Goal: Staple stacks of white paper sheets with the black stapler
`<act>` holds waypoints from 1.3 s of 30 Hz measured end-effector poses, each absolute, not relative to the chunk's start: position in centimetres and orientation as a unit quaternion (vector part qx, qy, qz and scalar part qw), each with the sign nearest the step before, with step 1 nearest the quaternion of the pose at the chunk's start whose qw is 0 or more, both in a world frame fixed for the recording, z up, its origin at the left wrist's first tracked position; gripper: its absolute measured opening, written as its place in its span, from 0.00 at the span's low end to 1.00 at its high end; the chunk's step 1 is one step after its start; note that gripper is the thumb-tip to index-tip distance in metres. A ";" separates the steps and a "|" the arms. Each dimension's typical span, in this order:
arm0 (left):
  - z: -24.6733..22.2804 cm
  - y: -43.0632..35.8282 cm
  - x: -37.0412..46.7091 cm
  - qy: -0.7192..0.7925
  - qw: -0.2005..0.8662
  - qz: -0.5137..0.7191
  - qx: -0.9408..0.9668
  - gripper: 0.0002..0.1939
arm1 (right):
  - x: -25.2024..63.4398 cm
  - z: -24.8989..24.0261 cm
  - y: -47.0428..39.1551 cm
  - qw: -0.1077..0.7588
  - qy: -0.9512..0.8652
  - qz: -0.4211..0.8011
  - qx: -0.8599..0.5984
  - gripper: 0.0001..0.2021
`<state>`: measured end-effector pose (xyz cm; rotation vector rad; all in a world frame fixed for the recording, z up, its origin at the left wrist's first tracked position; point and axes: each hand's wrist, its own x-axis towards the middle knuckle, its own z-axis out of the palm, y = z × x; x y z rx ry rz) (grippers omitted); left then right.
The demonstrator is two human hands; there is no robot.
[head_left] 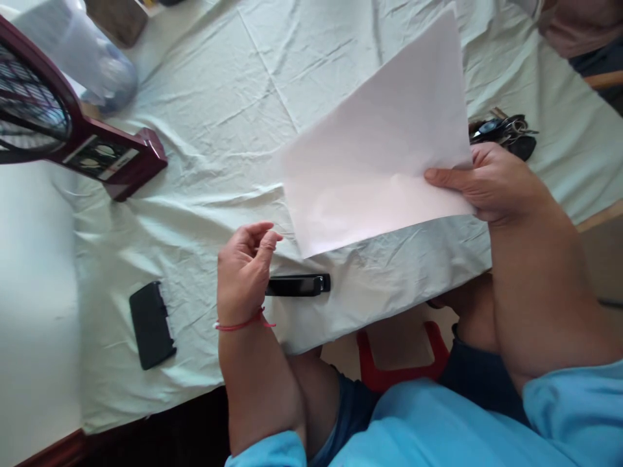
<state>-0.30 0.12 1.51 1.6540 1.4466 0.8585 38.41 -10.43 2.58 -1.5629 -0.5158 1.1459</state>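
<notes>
Sheets of white paper (pixel 379 143), possibly just one sheet, are held up over the table at a tilt. My right hand (pixel 501 181) grips their right edge, thumb on top and fingers underneath, mostly hidden. My left hand (pixel 246 266), with a red string bracelet (pixel 241 324) at the wrist, hovers to the left of the paper's lower corner. Its fingers are loosely curled, the thumb slightly apart from them, and nothing shows between. Just right of that hand lies a black stapler (pixel 299 285), one end hidden behind the hand.
A pale cloth (pixel 204 155) covers the table. At the left are a flat black rectangular object (pixel 152 324), a maroon mosquito racket (pixel 111 155) and a translucent plastic container (pixel 92 58). Keys (pixel 511 133) lie beyond my right hand. A red stool (pixel 403 373) is below the table edge.
</notes>
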 end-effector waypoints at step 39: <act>3.2 1.4 -3.6 0.446 0.441 0.149 0.765 0.19 | 38.5 1.4 -10.0 0.579 -0.210 0.460 -0.639 0.11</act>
